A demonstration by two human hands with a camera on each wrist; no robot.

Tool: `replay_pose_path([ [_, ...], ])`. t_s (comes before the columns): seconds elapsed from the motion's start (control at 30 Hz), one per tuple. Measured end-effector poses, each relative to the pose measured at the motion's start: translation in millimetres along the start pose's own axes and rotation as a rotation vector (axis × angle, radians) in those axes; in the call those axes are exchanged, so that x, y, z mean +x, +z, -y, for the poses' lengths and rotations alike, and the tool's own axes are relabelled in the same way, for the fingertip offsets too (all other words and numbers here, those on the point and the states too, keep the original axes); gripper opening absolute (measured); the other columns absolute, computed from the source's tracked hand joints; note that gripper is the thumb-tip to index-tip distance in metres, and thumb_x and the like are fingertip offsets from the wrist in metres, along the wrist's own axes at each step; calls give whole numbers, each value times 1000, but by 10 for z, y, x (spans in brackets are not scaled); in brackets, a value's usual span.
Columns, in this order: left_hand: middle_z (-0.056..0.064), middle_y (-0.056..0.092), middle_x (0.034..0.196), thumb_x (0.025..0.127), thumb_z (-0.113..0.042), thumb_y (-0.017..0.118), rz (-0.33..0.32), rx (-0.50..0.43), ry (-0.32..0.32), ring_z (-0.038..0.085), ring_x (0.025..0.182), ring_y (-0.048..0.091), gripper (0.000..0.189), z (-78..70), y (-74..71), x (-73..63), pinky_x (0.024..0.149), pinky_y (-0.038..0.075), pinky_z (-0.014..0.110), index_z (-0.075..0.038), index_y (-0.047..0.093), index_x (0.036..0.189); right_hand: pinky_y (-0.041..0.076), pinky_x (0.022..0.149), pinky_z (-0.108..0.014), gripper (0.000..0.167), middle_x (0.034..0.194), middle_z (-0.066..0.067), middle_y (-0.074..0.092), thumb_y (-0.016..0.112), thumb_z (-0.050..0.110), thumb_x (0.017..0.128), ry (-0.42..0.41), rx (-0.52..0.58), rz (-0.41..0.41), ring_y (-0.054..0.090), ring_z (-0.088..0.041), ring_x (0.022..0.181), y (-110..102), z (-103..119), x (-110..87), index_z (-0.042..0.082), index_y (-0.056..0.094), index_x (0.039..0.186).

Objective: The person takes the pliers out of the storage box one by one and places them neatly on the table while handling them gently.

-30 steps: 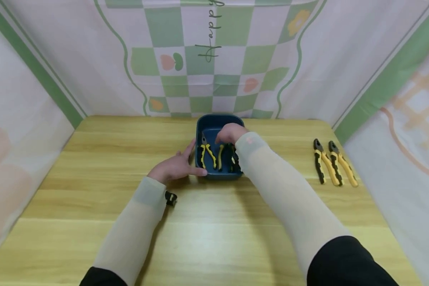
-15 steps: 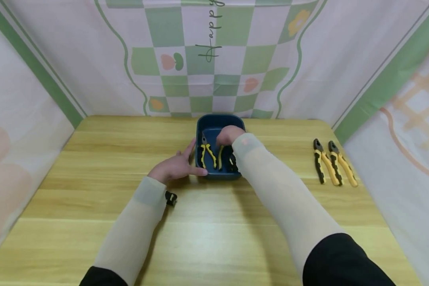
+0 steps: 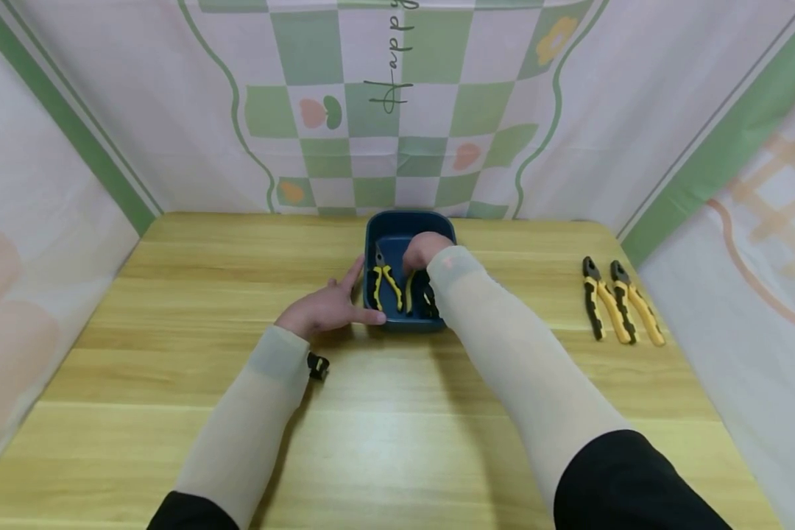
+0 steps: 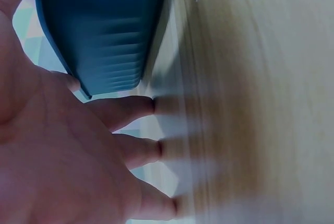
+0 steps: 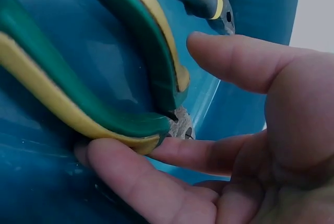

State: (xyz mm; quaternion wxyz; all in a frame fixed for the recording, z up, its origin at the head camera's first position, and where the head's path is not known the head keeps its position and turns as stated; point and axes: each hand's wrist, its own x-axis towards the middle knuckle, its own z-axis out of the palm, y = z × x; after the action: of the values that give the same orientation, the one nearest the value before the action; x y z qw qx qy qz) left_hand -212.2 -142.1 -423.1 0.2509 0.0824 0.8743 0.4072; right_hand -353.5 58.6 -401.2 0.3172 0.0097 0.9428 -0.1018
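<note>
A dark blue bin (image 3: 407, 324) stands at the table's back edge. My left hand (image 3: 324, 305) rests at its left front corner, thumb on the near rim. Its fingers are spread, several near or on the tabletop in the left wrist view. Inside the bin at left lie yellow-and-black pliers (image 3: 386, 280). My right hand (image 3: 426, 252) reaches into the bin. In the right wrist view, its fingers touch the lower handle of green-and-yellow pliers (image 5: 94, 104) near the joint, while the thumb stands apart. Their jaws are partly hidden by the fingers.
Two yellow-and-black pliers, one left (image 3: 591, 274) and one right (image 3: 620, 275), lie side by side at the table's right. A patterned cloth (image 3: 424, 162) hangs right behind the bin. Wood tabletop (image 3: 397, 427) extends in front.
My right hand and forearm have moved slightly left and lower into the bin. The left hand and the bin have stayed in place.
</note>
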Motion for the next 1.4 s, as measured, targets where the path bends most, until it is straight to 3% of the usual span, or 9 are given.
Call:
replay_pose_path([
  [0.2,22,-3,163,80,-58,77,-3,-10,-2,37,148,-5,117,-13,-12,-3,113,6,63,-50,-13,153,48,95,-39,46,133,-10,57,72,32,91,-38,-56,-29,55,-24,110,-19,78,-488,5,64,128],
  [0.27,22,-3,163,80,-57,78,-4,-17,-4,37,148,-5,117,-23,-16,-6,113,5,63,-50,-13,154,47,95,-38,47,131,-10,58,73,33,90,-39,-74,-54,55,-24,109,-4,88,-540,5,64,127],
  [0.5,23,-4,163,80,-56,78,2,-20,-2,38,148,-6,117,-40,-33,-14,113,4,63,-50,-13,154,44,98,-38,52,132,-10,57,75,40,89,-21,-97,-98,54,-24,112,43,108,-553,6,65,127],
  [0.7,22,-4,163,79,-59,78,15,2,5,38,148,-6,120,-31,-35,-12,113,5,63,-49,-16,153,45,98,-36,55,134,-11,57,73,43,89,-5,-116,-48,53,-24,113,-3,142,-588,5,64,128],
  [0.83,19,-3,164,79,-59,77,20,12,13,37,148,-7,120,-30,-31,-13,113,5,64,-48,-17,153,47,93,-34,49,128,-8,58,74,40,89,3,-112,-45,54,-22,108,9,137,-558,7,66,124],
  [1.4,21,-2,163,80,-60,76,19,16,8,37,148,-6,119,-22,-14,-17,113,6,63,-48,-17,153,47,94,-37,46,130,-9,57,73,32,90,-63,-14,4,54,-25,109,-39,56,-622,6,64,127],
])
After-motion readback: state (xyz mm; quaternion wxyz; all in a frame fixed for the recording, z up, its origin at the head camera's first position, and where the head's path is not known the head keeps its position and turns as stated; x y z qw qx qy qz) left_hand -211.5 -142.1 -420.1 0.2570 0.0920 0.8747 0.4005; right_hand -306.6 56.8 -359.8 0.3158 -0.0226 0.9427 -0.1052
